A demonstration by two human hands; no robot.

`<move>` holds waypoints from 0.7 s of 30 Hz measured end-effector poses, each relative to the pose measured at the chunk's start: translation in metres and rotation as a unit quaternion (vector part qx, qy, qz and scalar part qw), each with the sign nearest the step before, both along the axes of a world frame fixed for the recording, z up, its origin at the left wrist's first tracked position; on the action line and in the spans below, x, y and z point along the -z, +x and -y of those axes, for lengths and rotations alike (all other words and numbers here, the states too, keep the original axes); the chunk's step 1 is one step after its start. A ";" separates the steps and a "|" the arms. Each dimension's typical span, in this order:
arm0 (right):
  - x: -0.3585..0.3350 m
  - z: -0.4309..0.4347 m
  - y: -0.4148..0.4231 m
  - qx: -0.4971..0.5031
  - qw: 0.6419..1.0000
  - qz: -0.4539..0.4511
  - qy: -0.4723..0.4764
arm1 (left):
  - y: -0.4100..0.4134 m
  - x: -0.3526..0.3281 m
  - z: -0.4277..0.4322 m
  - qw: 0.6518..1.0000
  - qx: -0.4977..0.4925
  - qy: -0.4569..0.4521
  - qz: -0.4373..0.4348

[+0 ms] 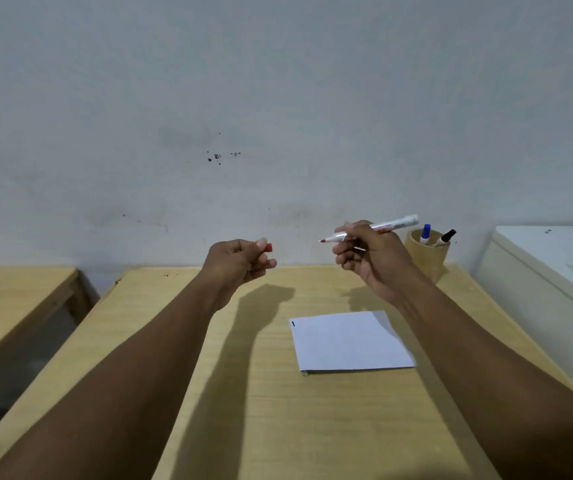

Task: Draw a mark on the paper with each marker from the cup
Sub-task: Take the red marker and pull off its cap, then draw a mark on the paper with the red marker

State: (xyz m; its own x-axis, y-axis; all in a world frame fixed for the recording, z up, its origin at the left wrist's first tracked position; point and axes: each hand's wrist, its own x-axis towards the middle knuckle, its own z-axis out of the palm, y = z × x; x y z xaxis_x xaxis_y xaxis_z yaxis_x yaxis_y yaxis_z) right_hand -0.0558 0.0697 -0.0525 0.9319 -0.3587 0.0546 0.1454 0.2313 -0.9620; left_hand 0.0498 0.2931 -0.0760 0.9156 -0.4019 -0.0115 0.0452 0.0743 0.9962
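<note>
My right hand (371, 258) holds an uncapped red marker (395, 224) in the air, its red tip pointing left. My left hand (240, 259) is closed around the marker's red cap (268, 248), raised above the table's far edge. A white sheet of paper (350, 341) lies on the wooden table (260, 393) below my right hand, with one short dark mark (293, 323) at its top left corner. A tan cup (428, 254) stands at the table's back right and holds a blue-capped marker (426, 233) and a black-capped marker (446, 237).
A second wooden table (8, 299) stands to the left across a gap. A white cabinet-like surface (555, 265) borders the table on the right. A pale wall rises right behind the table.
</note>
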 end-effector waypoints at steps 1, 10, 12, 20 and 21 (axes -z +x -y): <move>0.002 0.005 -0.003 0.009 0.999 -0.014 -0.030 | 0.003 0.008 -0.008 0.997 -0.011 0.066 0.047; 0.073 -0.030 0.000 0.003 0.988 -0.102 -0.119 | 0.001 0.051 -0.005 0.836 0.090 0.465 0.279; 0.083 -0.034 0.000 0.003 0.990 -0.104 -0.096 | 0.000 0.057 -0.005 0.816 0.101 0.490 0.289; 0.106 -0.037 -0.004 -0.009 0.990 -0.083 -0.115 | -0.022 0.084 -0.011 0.867 0.000 0.408 0.285; 0.107 -0.036 -0.004 -0.009 0.989 -0.081 -0.120 | -0.027 0.091 -0.015 0.862 -0.023 0.412 0.295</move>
State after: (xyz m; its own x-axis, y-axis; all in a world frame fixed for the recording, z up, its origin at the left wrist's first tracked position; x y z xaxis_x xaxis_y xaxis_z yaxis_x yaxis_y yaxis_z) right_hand -0.0598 0.1061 -0.1597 0.9413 -0.3372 -0.0135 -0.0166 -0.0061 -0.9998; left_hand 0.0230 0.3081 -0.1668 0.8746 -0.4433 0.1965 -0.4712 -0.6809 0.5607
